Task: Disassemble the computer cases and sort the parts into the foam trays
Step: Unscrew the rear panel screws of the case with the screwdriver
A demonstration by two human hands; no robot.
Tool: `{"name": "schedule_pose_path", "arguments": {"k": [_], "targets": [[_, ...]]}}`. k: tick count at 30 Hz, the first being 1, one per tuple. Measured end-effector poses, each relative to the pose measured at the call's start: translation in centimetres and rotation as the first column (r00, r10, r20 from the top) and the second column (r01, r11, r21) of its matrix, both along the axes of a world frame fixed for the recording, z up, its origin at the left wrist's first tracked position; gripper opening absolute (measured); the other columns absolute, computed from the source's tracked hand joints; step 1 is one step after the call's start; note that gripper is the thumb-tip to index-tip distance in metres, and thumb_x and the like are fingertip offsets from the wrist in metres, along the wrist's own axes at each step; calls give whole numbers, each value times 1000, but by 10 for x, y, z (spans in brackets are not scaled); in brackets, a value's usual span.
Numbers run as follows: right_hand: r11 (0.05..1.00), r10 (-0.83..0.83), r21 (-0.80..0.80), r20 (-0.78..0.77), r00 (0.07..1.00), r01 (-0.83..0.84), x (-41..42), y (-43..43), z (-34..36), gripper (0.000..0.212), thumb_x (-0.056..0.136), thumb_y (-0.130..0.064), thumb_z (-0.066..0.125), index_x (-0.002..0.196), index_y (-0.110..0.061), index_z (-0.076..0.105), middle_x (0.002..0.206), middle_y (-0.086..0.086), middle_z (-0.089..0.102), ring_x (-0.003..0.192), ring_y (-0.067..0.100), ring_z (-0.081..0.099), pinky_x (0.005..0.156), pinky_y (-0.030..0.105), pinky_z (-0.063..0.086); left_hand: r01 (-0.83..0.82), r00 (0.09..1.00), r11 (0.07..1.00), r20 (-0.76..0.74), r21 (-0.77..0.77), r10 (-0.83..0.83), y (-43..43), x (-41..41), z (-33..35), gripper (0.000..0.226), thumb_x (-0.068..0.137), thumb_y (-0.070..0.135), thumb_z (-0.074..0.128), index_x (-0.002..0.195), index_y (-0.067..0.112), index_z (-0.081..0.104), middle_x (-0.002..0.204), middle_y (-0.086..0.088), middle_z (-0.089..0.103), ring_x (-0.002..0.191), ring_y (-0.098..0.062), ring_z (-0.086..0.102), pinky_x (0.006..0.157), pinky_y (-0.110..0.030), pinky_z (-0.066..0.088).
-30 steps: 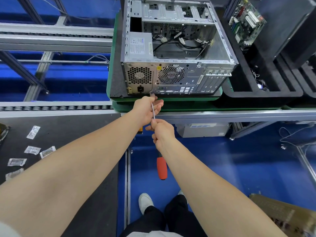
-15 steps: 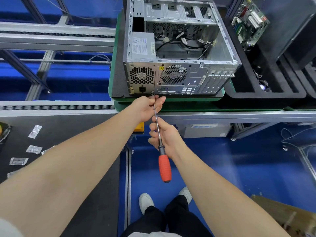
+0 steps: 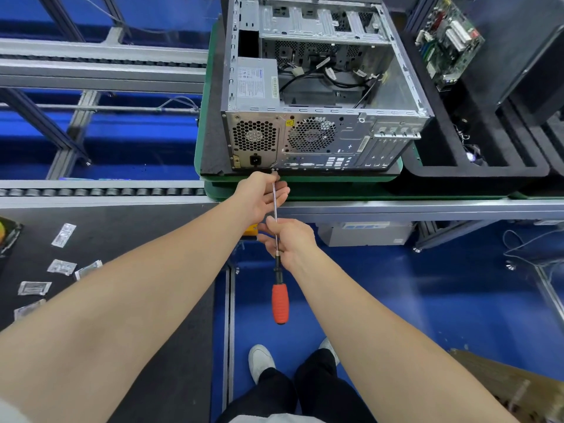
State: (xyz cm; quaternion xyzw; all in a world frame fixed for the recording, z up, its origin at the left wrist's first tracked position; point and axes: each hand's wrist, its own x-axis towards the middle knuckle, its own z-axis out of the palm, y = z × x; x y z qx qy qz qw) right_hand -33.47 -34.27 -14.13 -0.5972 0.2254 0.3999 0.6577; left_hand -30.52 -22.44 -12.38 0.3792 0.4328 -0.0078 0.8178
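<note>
Computer case (image 3: 320, 138) lies on its side with the open side up, on a dark mat over a green pallet (image 3: 305, 190) on the conveyor line. Its rear panel with the two fan grilles faces the person. Inside, the power supply (image 3: 254, 83) sits at the left, and loose black cables (image 3: 335, 80) lie to the right of it.

A screwdriver (image 3: 280, 300) with a red handle points up at the lower edge of the rear panel, and its tip is just under the corner of the power supply. The left hand (image 3: 259, 195) is close below the case; its fingers curl around the metal shaft near the tip. The right hand (image 3: 290, 239) is nearer to the person and pinches the shaft just above the black collar. The red handle hangs free below this hand.

To the right of the case stands a black foam tray (image 3: 476, 172), and a green motherboard (image 3: 450, 41) leans in its far part. At the left, several small clear packets (image 3: 62, 267) lie scattered on a dark surface (image 3: 137, 233). Below the arms the blue floor (image 3: 396, 285) and the person's white shoes (image 3: 259, 358) are seen.
</note>
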Motion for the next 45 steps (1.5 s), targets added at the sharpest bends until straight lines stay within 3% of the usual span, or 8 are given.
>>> {"name": "schedule_pose_path", "arguments": {"k": [4, 8, 12, 15, 21, 34, 41, 45], "targets": [[999, 30, 20, 22, 999, -31, -1, -2, 1, 22, 96, -16, 77, 115, -6, 70, 93, 9, 81, 73, 21, 78, 60, 28, 60, -30, 999, 998, -27, 63, 32, -2, 5, -1, 9, 102, 4, 60, 107, 1, 66, 101, -15, 74, 83, -21, 73, 72, -29, 63], [973, 102, 204, 30, 994, -106, 0, -11, 1, 32, 105, -32, 63, 119, -4, 72, 88, 9, 76, 66, 18, 71, 53, 24, 50, -17, 1000, 1000, -1, 15, 17, 3, 6, -1, 13, 104, 6, 55, 105, 2, 67, 101, -14, 75, 80, -18, 74, 61, -25, 60], [926, 92, 367, -8, 996, -83, 4, -23, -4, 32, 108, -24, 52, 125, -2, 68, 80, 6, 69, 55, 12, 55, 45, 21, 38, 5, 999, 997, 43, -71, -2, 5, 4, 1, 22, 108, 5, 44, 106, 2, 66, 86, -11, 79, 76, -19, 78, 61, -27, 61], [936, 73, 346, -5, 997, -67, 4, -23, -7, 22, 108, -18, 54, 119, -5, 67, 78, 3, 69, 51, 9, 46, 38, 18, 29, -11, 998, 994, 64, -105, 18, 2, 4, 3, 26, 107, 4, 39, 107, 1, 65, 86, -14, 79, 78, -24, 78, 63, -29, 63], [962, 55, 269, 0, 998, -53, 3, -21, -10, 16, 109, -16, 55, 112, -8, 69, 77, 2, 73, 46, 8, 45, 37, 18, 30, -75, 991, 985, 101, -158, 92, -3, 1, 2, 23, 103, 7, 47, 107, -3, 67, 96, -20, 78, 87, -31, 78, 74, -34, 64], [974, 68, 215, 16, 998, -70, 2, -28, -25, 19, 107, -16, 58, 118, -7, 70, 84, 3, 76, 47, 9, 46, 37, 19, 33, -88, 995, 985, 39, -146, 94, -4, 5, -4, 26, 104, 27, 56, 108, 4, 69, 94, -11, 79, 83, -21, 79, 65, -30, 60], [979, 79, 189, 22, 997, -82, 2, -33, -27, 18, 107, -18, 59, 114, -9, 73, 85, 3, 75, 46, 10, 45, 38, 20, 32, -174, 982, 961, 34, -216, 186, -16, 9, -4, 19, 105, 23, 58, 109, 8, 68, 98, -6, 79, 85, -14, 76, 54, -21, 56], [980, 87, 180, 30, 996, -91, 5, -36, -29, 20, 107, -18, 58, 115, -9, 73, 87, 4, 74, 47, 10, 44, 38, 21, 32, -224, 968, 937, 49, -269, 246, -23, 10, -2, 18, 105, 23, 58, 106, 8, 68, 82, -3, 79, 76, -12, 76, 54, -21, 56]]}}
